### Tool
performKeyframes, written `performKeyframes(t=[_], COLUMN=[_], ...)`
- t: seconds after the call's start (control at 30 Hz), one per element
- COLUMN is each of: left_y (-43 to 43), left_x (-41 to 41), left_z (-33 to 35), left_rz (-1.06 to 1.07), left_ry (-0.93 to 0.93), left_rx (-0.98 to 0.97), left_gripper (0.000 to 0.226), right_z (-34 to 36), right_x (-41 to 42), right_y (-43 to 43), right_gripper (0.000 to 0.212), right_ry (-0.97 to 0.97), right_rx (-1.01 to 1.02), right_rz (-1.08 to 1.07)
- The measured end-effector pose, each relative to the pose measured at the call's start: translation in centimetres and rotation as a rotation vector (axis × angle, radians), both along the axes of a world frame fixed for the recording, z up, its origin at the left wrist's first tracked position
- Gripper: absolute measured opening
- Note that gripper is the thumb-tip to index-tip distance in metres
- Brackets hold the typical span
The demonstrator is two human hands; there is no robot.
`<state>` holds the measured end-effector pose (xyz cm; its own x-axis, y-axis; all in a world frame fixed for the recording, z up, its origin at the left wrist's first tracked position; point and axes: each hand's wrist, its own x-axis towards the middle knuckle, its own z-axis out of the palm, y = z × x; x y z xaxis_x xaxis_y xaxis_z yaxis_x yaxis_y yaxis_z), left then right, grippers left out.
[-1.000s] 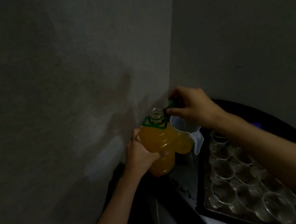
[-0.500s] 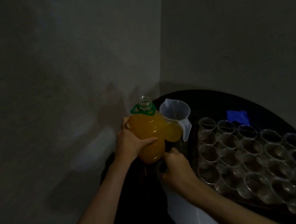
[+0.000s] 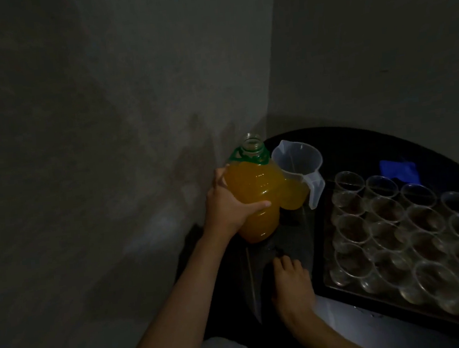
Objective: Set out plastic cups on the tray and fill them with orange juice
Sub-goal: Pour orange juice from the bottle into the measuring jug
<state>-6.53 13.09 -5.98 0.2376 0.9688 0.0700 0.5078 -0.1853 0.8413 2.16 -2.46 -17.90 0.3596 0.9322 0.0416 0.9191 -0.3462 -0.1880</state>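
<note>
My left hand (image 3: 228, 207) grips a big plastic bottle of orange juice (image 3: 255, 193) by its side, holding it upright in the wall corner. The neck is uncapped and has a green ring handle. Right behind the bottle stands a clear plastic pitcher (image 3: 297, 161) with nothing in it. To the right, a dark tray (image 3: 323, 249) carries several clear plastic cups (image 3: 388, 237) in rows, none holding juice. My right hand (image 3: 290, 283) lies low on the dark surface in front of the bottle, back up. The dim light hides what its fingers do.
Everything stands on a round dark table (image 3: 360, 144) pushed into a corner between two grey walls. A blue object (image 3: 397, 170) lies beyond the cups. The light is very dim.
My right hand, which held the green cap at the bottle's mouth, has come down to the surface in front of the bottle. The left hand keeps its hold on the bottle.
</note>
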Motion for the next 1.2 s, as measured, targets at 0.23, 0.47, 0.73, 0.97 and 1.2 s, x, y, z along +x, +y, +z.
performKeyframes(t=[0.23,0.47,0.73,0.97,1.2], left_y=[0.2,-0.5,-1.5,-0.8,0.4], left_x=[-0.1,0.1,0.0,-0.3,-1.0], left_z=[-0.2,-0.1,-1.2,-2.6,-10.7], left_rz=[-0.004,-0.036,-0.064,-0.067,-0.139], left_ry=[-0.012,-0.096,-0.083,-0.093,-0.183], left_rx=[0.017,-0.03,0.041,-0.071,-0.149], left_gripper=[0.125,0.114,0.143,0.16,0.155], right_z=[4.4,19.4,21.3,22.8,23.8], right_x=[0.8,3.0,3.8,3.0,3.6], right_y=[1.4,5.6,10.2,10.8,11.9], right_gripper=[0.046,0.045,0.022,0.021,0.022], right_ry=[0.305,0.174,-0.294,-0.273,-0.168], right_rx=[0.284,0.916,0.625,0.589,0.596], right_rz=[-0.048,0.216,0.449,0.437,0.438])
